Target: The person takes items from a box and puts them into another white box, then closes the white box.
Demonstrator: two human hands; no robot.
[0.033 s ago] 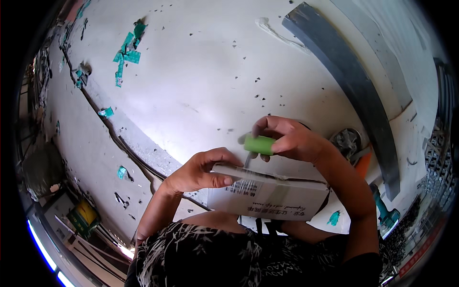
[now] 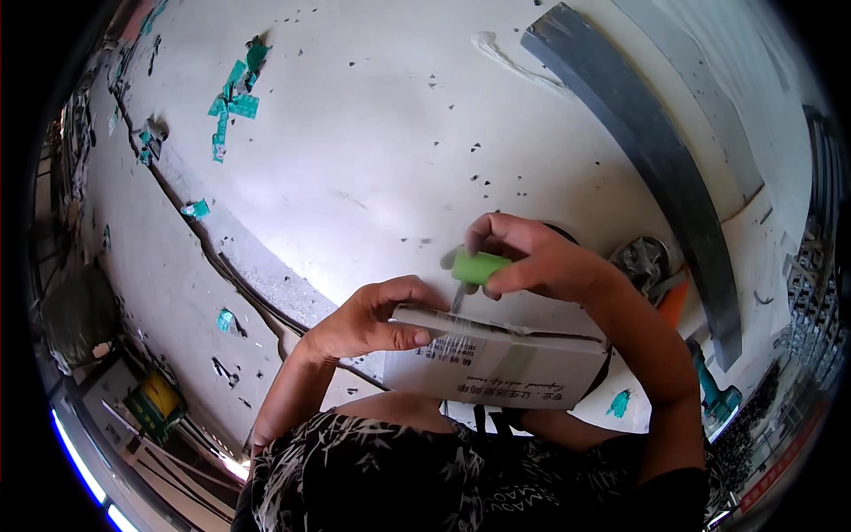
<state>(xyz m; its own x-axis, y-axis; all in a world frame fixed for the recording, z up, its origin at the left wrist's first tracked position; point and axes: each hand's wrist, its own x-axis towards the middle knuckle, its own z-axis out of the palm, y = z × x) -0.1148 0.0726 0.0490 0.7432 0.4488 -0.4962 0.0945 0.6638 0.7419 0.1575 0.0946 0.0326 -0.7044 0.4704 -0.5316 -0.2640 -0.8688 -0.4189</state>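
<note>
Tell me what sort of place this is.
Probably a workshop: a long dark grey bar lies on the scrap-strewn white surface, and what looks like a teal power tool sits at the right.

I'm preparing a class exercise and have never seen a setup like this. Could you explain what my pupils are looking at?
There is no machine here: a person works with two bare hands. The view comes from the left of two fisheye cameras worn on the head, looking down, so straight edges bend. The left hand grips the left end of a pale box. The right hand holds a green cylinder above it; a thin strip runs from there toward the box, but whether it is blade or tape is unclear. On the white surface lie green scraps and a long grey bar.
</note>
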